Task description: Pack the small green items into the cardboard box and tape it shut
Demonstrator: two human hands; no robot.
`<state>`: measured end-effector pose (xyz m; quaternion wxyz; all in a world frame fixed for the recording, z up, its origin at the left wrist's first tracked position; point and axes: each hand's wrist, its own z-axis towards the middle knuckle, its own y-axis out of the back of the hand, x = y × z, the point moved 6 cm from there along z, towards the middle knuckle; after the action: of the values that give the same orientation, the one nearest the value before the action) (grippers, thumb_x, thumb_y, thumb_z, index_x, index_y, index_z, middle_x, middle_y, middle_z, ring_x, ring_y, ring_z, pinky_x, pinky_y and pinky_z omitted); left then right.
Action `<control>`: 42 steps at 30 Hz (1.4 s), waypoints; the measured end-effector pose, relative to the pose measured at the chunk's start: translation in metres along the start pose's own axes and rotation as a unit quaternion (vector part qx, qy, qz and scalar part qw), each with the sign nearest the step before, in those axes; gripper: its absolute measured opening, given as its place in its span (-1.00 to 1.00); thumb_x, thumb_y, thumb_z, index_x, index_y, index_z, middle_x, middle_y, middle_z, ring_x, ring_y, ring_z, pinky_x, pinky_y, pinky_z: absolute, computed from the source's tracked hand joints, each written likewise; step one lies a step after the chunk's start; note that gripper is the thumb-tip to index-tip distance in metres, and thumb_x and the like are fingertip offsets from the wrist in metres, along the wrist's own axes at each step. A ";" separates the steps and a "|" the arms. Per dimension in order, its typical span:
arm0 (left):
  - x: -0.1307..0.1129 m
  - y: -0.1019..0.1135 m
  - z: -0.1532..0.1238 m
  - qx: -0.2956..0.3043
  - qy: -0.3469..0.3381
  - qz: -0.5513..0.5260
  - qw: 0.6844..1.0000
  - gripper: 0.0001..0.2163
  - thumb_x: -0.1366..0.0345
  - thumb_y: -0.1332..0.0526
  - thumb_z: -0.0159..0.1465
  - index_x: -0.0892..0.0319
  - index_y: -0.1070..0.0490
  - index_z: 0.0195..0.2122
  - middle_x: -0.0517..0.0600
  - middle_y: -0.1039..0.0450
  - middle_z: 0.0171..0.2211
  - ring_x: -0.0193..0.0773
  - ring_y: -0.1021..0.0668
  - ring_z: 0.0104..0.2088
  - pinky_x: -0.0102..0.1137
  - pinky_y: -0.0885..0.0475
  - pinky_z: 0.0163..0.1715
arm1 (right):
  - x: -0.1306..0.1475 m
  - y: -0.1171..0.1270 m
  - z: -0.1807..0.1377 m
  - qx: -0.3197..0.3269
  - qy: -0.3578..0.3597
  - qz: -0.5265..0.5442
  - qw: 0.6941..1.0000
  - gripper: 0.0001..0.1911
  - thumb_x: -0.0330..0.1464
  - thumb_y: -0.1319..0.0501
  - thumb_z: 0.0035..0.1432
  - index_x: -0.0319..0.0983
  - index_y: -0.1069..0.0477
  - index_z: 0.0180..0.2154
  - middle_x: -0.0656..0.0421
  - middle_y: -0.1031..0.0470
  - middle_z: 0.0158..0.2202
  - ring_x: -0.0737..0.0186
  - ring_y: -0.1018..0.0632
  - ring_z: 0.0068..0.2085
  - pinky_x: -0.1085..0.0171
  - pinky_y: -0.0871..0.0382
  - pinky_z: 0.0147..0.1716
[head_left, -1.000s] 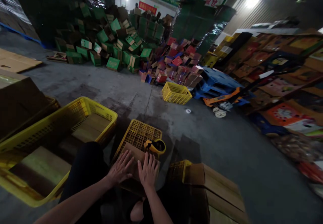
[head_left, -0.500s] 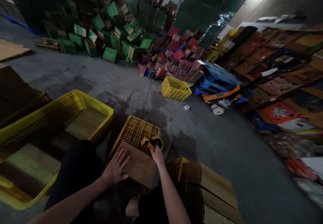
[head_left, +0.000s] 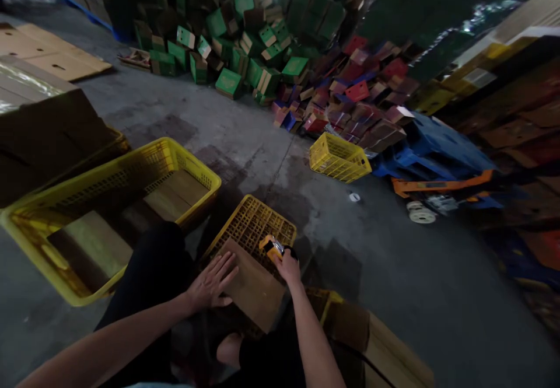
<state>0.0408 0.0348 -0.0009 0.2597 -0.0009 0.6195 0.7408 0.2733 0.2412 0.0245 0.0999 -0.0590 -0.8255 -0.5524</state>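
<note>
L hand [head_left: 214,283] flat, fingers spread, pressing on box [head_left: 251,286]. Box sits on upturned yellow crate [head_left: 254,224], just in front of person's knees. R hand [head_left: 286,266] clenched around tape gun [head_left: 272,247] at box's far edge. Bigger yellow crate [head_left: 184,154] w/ cardboard to the left; stacked cardboard [head_left: 385,353] bottom right.

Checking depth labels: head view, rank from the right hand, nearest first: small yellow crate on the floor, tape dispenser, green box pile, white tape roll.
1. tape dispenser: in the right hand.
2. white tape roll: on the floor, ahead and right.
3. small yellow crate: just beyond the roll.
4. green box pile: far back, left of centre.
</note>
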 end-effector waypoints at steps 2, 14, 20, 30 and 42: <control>0.000 0.002 0.000 -0.008 -0.004 -0.018 1.000 -0.21 -0.14 -0.22 0.34 0.24 -0.14 0.46 0.33 0.12 0.53 0.25 -0.04 0.51 0.12 0.00 0.43 | 0.001 0.018 -0.009 0.000 0.012 0.028 1.000 -0.58 -0.17 -0.18 0.35 -0.36 -0.40 0.06 -0.23 -0.65 -0.07 -0.10 -0.67 0.01 0.14 -0.43 -0.04; 0.001 0.007 0.003 0.014 0.015 -0.073 0.997 -0.20 -0.08 -0.34 0.25 0.28 -0.23 0.40 0.33 0.12 0.53 0.27 0.00 0.51 0.11 0.03 0.44 | 0.076 0.024 -0.117 0.204 0.153 0.413 0.874 -0.35 0.14 -0.34 0.12 -0.24 -0.55 0.00 0.03 -0.68 -0.15 -0.01 -0.66 -0.16 0.12 -0.57 -0.16; 0.002 0.007 0.009 0.022 0.031 -0.104 0.994 -0.15 -0.10 -0.40 0.18 0.27 -0.25 0.39 0.34 0.13 0.53 0.25 0.00 0.51 0.10 0.04 0.44 | 0.080 0.014 -0.121 0.236 0.128 0.393 0.879 -0.31 0.15 -0.40 0.01 -0.24 -0.55 -0.02 0.01 -0.68 -0.16 -0.01 -0.66 -0.23 0.09 -0.59 -0.22; 0.035 0.031 0.014 -0.004 0.299 -0.603 0.740 -0.59 0.21 -0.25 0.30 0.15 -0.49 0.17 0.17 -0.39 0.32 0.04 -0.41 0.33 -0.09 -0.31 0.31 | 0.088 0.020 -0.119 0.260 0.129 0.341 0.894 -0.31 0.21 -0.34 0.02 -0.23 -0.57 -0.10 0.03 -0.67 -0.25 -0.02 -0.66 -0.25 0.08 -0.57 -0.21; 0.036 0.031 0.031 0.124 0.397 -0.798 0.437 -0.52 -0.09 -0.53 -0.03 0.19 -0.46 -0.35 0.04 -0.61 -0.35 -0.11 -0.65 -0.29 -0.32 -0.50 -0.30 | 0.096 0.021 -0.120 0.289 0.125 0.307 0.898 -0.21 0.26 -0.34 -0.01 -0.26 -0.57 -0.03 -0.07 -0.67 -0.11 -0.10 -0.66 -0.13 0.07 -0.54 -0.17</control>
<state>0.0078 0.0745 0.0228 0.4587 -0.7561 0.4651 0.0395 0.1967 0.1372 0.1099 0.3797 -0.2087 -0.8704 -0.2338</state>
